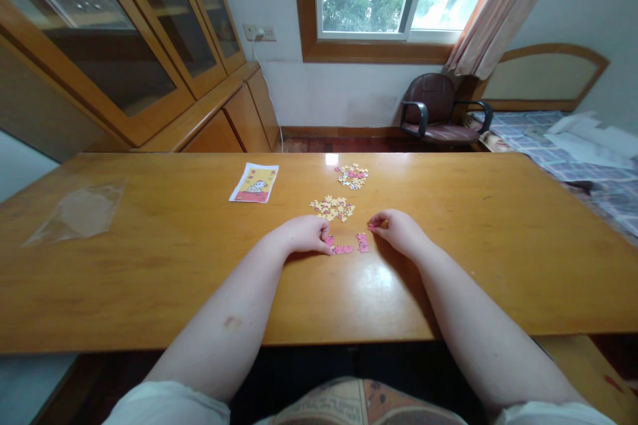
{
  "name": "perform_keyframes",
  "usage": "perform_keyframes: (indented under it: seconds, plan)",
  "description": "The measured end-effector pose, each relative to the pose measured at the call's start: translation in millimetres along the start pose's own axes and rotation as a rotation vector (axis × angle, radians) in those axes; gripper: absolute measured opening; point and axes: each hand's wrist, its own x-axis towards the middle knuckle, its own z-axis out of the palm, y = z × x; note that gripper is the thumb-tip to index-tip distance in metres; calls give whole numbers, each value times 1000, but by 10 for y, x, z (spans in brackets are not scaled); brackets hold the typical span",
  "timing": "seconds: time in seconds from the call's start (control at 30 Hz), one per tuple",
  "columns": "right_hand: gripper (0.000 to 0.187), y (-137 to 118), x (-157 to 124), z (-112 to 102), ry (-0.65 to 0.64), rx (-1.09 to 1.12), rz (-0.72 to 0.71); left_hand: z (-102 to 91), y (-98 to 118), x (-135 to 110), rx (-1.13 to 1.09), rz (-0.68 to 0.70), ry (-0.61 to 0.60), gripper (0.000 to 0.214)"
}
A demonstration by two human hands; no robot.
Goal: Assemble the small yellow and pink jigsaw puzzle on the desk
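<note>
My left hand point(310, 235) rests on the table, thumb and fingers closed at the left end of a joined strip of pink jigsaw puzzle pieces point(343, 250). Part of that end is hidden under the fingers. Just right of the strip, with a gap between, lies a small upright block of pink pieces point(363, 243). Beyond it my right hand point(393, 229) pinches a single pink puzzle piece point(371, 227) close to the tabletop. A pile of mostly yellow puzzle pieces point(336, 208) lies behind my hands. Farther back is a mixed pile of white, yellow and pink pieces point(353, 176).
A picture card point(255, 183) in yellow and pink lies at the back left of the wooden table point(199, 292). A clear plastic bag point(84, 212) is at the far left. Past the table stand a glass-door cabinet point(164, 93), an office chair point(438, 109) and a bed point(563, 159).
</note>
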Motion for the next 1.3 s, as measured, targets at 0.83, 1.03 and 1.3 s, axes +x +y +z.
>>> perform_keyframes:
  seconds: [0.83,1.03,1.3]
  plan:
    - [14,-241,-161,103,-238,81,-241,-12,13,-13,-31,9,-13,35]
    - [16,-244,-161,117,-194,32,-285,-9,1,3,-26,14,-21,36]
    - [12,-190,-186,-12,-172,5,-384,-6,-6,6,4,11,-14,36]
